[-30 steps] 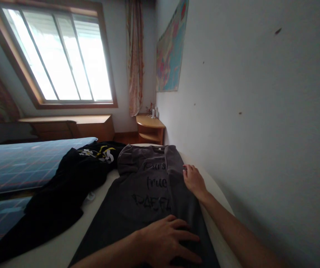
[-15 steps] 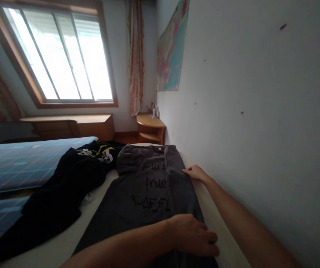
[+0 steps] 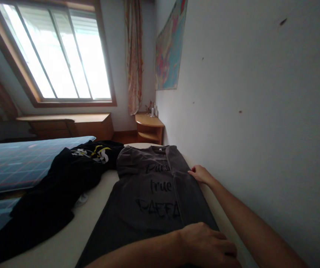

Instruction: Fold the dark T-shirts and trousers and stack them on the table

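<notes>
A dark grey T-shirt (image 3: pixel 149 193) with black lettering lies flat on a white surface (image 3: pixel 93 212), its right side folded in over the front. My left hand (image 3: pixel 208 247) rests palm down on the shirt's lower right edge, fingers together. My right hand (image 3: pixel 200 174) touches the folded right edge farther up, near the wall. Whether either hand pinches the cloth I cannot tell.
A black garment (image 3: pixel 56 186) with white and yellow print lies crumpled left of the shirt. A blue checked bed cover (image 3: pixel 17 163) is farther left. The white wall (image 3: pixel 246 111) runs close along the right. A wooden corner shelf (image 3: pixel 149 128) and window (image 3: pixel 56 56) stand beyond.
Both hands slid from on top of the shirt out to its right folded edge. The view shifted slightly.
</notes>
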`<state>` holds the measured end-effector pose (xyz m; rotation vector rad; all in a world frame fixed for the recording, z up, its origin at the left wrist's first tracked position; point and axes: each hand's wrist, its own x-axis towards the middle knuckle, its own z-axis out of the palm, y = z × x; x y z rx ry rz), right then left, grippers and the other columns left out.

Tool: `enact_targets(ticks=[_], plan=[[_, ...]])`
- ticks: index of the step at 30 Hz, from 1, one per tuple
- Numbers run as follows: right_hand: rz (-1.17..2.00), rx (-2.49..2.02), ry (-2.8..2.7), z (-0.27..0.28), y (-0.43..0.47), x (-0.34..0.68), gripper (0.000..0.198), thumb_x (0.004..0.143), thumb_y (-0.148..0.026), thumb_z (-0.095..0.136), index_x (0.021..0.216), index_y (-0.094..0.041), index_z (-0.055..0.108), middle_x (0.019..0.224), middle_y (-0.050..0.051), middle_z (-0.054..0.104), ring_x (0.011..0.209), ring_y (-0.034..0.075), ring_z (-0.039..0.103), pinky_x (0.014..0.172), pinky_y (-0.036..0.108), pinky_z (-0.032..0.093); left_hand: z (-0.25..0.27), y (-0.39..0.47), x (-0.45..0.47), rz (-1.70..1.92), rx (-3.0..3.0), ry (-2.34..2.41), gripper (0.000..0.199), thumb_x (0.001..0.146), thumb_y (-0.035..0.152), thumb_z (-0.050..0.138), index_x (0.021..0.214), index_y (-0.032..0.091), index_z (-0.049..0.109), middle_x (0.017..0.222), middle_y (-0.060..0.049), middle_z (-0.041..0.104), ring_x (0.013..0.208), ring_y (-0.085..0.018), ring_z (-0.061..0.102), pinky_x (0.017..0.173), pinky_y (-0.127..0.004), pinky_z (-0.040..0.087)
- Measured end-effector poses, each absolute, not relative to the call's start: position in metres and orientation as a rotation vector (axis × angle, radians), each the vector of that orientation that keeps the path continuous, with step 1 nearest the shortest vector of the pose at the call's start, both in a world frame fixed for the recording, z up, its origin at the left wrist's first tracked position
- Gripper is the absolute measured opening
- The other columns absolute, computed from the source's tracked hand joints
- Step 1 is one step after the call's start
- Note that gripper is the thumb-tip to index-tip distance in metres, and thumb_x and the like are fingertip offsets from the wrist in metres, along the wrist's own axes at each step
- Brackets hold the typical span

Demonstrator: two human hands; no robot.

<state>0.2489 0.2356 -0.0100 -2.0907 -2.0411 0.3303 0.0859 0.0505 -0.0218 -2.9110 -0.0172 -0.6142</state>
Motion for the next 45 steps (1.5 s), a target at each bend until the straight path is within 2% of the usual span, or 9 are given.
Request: enact_targets(ticks=[7,11,14,19,24,30,33,36,45], plan=[[0.301,-2.08,-2.024,-0.011,0.229,0.255,0.035,0.091,-0.034,0.059,0.117,-0.012,0.068,0.101,0.012,0.075,0.09,0.021,0.07,0.077,0.026,0.048,-0.017,0.051,0.077,-0.562,-3.022,-0.084,0.019,0.099,0.034,0.053,0.114,0.03,0.065,0.115,0.007,0.067,0.086,-0.01,0.065,0.047,-0.026,0.047],[0.183,-2.039,-2.033,-0.014,0.224,0.246,0.054,0.095,-0.041,0.052,0.141,-0.014,0.052,0.138,0.018,0.058,0.124,0.027,0.057,0.102,0.035,0.041,-0.009,0.068,0.043,-0.539,-3.111,-0.173,0.029,0.101,0.04,0.045,0.119,0.024,0.062,0.121,0.001,0.066,0.095,-0.014,0.066,0.074,-0.028,0.055],[0.088,-2.025,-2.103,-0.021,0.222,0.231,0.059,0.098,-0.05,0.04,0.149,-0.02,0.044,0.158,0.014,0.037,0.143,0.031,0.036,0.115,0.046,0.027,-0.006,0.091,0.002,-0.566,-3.096,-0.565,0.029,0.098,0.039,0.052,0.121,0.023,0.061,0.132,-0.004,0.062,0.119,-0.022,0.058,0.101,-0.036,0.048],[0.091,-2.064,-2.237,-0.028,0.225,0.194,0.067,0.1,-0.058,0.024,0.152,-0.019,0.04,0.161,0.01,0.033,0.148,0.032,0.025,0.119,0.052,0.017,-0.008,0.142,-0.079,-0.594,-2.692,-1.459,0.028,0.095,0.03,0.053,0.119,0.023,0.066,0.148,-0.01,0.048,0.136,-0.031,0.043,0.112,-0.048,0.037],[0.068,-2.012,-2.205,-0.021,0.236,0.155,0.07,0.1,-0.057,0.025,0.152,-0.013,0.038,0.159,0.014,0.035,0.146,0.03,0.029,0.118,0.047,0.02,-0.015,0.178,-0.144,-0.642,-2.182,-2.031,0.037,0.09,0.029,0.059,0.126,0.024,0.064,0.148,-0.014,0.046,0.135,-0.035,0.043,0.107,-0.051,0.04],[0.108,-1.842,-2.297,-0.025,0.236,0.103,0.069,0.099,-0.06,0.026,0.15,-0.017,0.042,0.159,0.011,0.035,0.146,0.03,0.029,0.118,0.047,0.019,-0.023,0.195,-0.177,-1.264,-1.963,-2.345,0.013,0.082,0.02,0.06,0.093,0.022,0.067,0.107,-0.009,0.069,0.104,-0.028,0.065,0.094,-0.039,0.048],[0.095,-1.798,-2.296,-0.034,0.231,0.09,0.07,0.099,-0.062,0.026,0.151,-0.018,0.042,0.16,0.01,0.035,0.146,0.03,0.027,0.118,0.045,0.017,-0.022,0.203,-0.191,-1.467,-1.72,-2.442,0.016,0.09,0.022,0.049,0.103,0.02,0.059,0.095,-0.009,0.069,0.092,-0.025,0.069,0.084,-0.036,0.053],[0.105,-1.763,-2.295,-0.036,0.228,0.088,0.069,0.098,-0.062,0.027,0.151,-0.02,0.042,0.159,0.008,0.036,0.147,0.03,0.027,0.118,0.044,0.018,-0.02,0.206,-0.204,-1.689,-1.481,-2.45,0.026,0.093,0.018,0.042,0.117,0.018,0.047,0.108,-0.012,0.067,0.101,-0.022,0.067,0.086,-0.033,0.053],[0.156,-1.698,-2.336,-0.033,0.226,0.09,0.066,0.097,-0.062,0.033,0.152,-0.025,0.041,0.159,0.006,0.036,0.148,0.03,0.026,0.119,0.048,0.015,-0.006,0.198,-0.197,-1.922,-1.594,-2.278,0.05,0.079,0.014,0.06,0.126,0.019,0.043,0.103,-0.005,0.065,0.094,-0.018,0.067,0.086,-0.032,0.053]])
